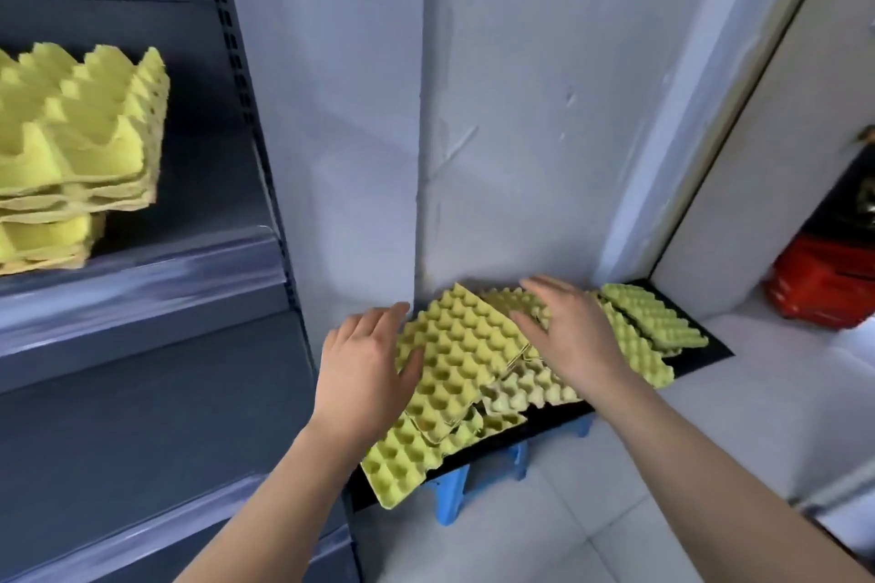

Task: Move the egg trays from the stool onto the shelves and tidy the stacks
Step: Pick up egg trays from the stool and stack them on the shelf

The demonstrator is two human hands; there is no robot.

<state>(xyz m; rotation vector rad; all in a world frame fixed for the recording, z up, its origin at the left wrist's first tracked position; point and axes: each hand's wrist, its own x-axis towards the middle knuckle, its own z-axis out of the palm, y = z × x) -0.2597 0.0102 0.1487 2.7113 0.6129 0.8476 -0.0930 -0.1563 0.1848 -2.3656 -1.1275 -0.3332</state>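
- Now I am at the pick-up step: the loose egg trays [454, 346] lie jumbled on the stool [450, 495], low at about five o'clock in my view, and none of them is lifted yet.
- My left hand [367, 365] is open, fingers straight, at the nine o'clock edge of the topmost tray. The thumb lies across that edge, though I cannot tell whether it presses. It holds nothing.
- My right hand [568, 336] is spread wide, palm down, over the three o'clock side of the same tray. It holds nothing either, and I cannot tell whether it touches.
- Next, I judge, both hands must close on opposite edges of the top tray and lift it level. The trays overlap askew, so a tilted one could drag its neighbours off.
- The load then has to swing to ten o'clock, where a yellow stack [80, 142] already sits on the grey shelf [142, 279]. Its upper trays overhang the lower ones, so squaring up is owed.
- The stool carries a black board [700, 357] on blue legs, pushed into the corner of a pale wall [521, 109] at twelve o'clock.
- Pale tiled floor [663, 488] runs beneath, and a red crate [824, 284] stands at three o'clock, well apart from the trays.
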